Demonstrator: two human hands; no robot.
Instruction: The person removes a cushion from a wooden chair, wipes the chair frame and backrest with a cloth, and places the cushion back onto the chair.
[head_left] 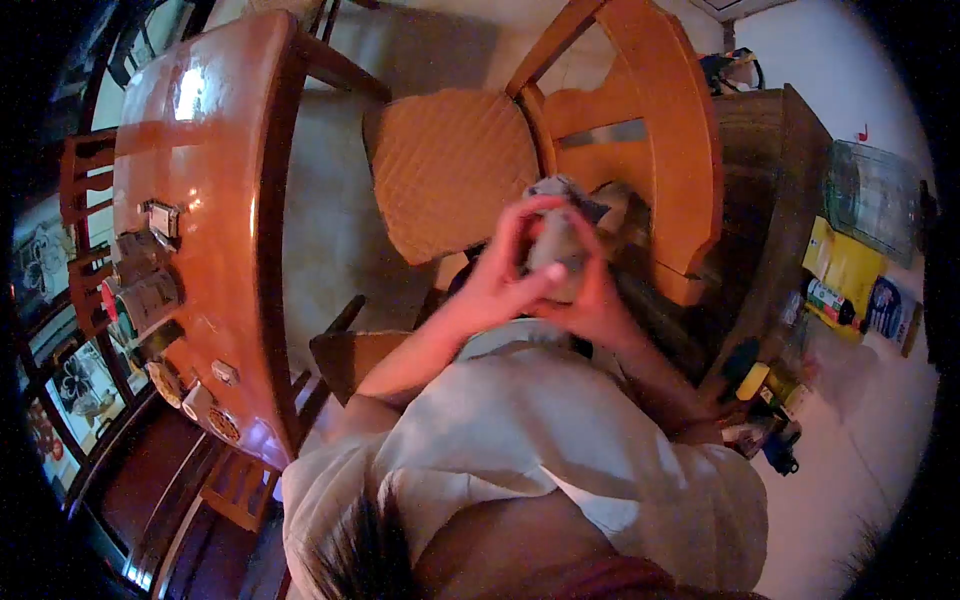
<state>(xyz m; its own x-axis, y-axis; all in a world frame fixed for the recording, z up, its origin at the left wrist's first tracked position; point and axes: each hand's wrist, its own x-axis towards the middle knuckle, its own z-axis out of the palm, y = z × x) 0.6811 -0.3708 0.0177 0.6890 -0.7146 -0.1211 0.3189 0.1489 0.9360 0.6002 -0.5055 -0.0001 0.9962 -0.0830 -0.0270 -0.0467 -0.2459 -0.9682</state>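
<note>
Both hands meet in front of my body, raised near a wooden chair. Between them is a soft-looking grey and beige bundle (pixel 560 245), perhaps cloth; its exact kind I cannot make out. My left hand (pixel 508 268) curves around its left side, with the fingers bent over the top. From the right, my right hand (pixel 592 285) closes on it, and the thumbs come close together low on the bundle. Darker grey material (pixel 553 187) shows just beyond the fingertips. The hands cover part of the bundle.
A chair with a quilted seat (pixel 455 165) and wooden backrest (pixel 680 130) stands ahead. On the left, a glossy wooden table (pixel 225 240) bears several small items. A dark wooden cabinet (pixel 765 190) stands right, beside a wall holding a yellow packet (pixel 842 265).
</note>
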